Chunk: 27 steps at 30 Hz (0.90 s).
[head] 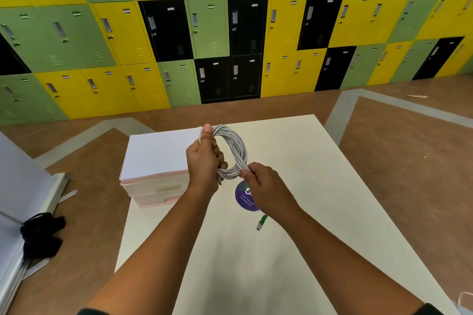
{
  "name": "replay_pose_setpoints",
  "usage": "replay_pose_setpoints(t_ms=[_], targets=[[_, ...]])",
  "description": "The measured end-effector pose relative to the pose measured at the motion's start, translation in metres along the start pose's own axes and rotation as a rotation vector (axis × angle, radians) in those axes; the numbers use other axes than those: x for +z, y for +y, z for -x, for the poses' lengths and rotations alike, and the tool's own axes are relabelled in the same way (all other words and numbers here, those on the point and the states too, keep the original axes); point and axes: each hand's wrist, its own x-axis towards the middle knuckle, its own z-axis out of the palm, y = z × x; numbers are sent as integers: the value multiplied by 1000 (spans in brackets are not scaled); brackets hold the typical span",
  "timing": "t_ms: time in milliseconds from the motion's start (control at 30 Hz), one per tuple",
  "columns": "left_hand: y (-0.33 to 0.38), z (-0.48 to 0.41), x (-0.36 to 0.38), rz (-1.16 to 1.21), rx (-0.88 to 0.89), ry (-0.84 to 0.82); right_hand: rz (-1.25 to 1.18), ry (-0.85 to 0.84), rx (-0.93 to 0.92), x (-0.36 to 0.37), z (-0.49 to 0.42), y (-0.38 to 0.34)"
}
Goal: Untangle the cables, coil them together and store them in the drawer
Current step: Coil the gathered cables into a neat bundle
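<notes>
Background: a wall of yellow, green and black lockers (pixel 230 33) above a brown floor (pixel 409 148) with grey stripes. A cream counter (pixel 320 186) carries a pink-and-white drawer unit (pixel 156 158) at its far left, both drawer fronts closed. The grey cable coil (pixel 235 146) is held upright in the air above the counter, just right of the unit. The left hand (pixel 204 161) grips the coil's left side, fingers curled round the strands and thumb raised along them. The right hand (pixel 263 181) pinches the coil's lower right strands. A green plug (pixel 261 222) shows blurred below the right hand; whether it hangs or lies cannot be told. A purple round sticker (pixel 244 199) lies on the counter beneath the hands.
</notes>
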Motion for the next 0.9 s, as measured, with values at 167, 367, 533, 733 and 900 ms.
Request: replay_pose_setpoints(t_ms=[167,367,533,733,900], targets=[[0,1,2,345,-256,-109,-225,71,108,-3,-7,-5],[-6,2,0,621,-334,-249,-605,-54,117,-3,-12,-8],[-8,4,0,629,-298,-342,-602,117,77,4,-16,-11],[-15,2,2,538,-272,-228,-399,152,71,3,-15,-9],[-20,9,8,302,-138,41,-565,90,215,13,-8,-13]])
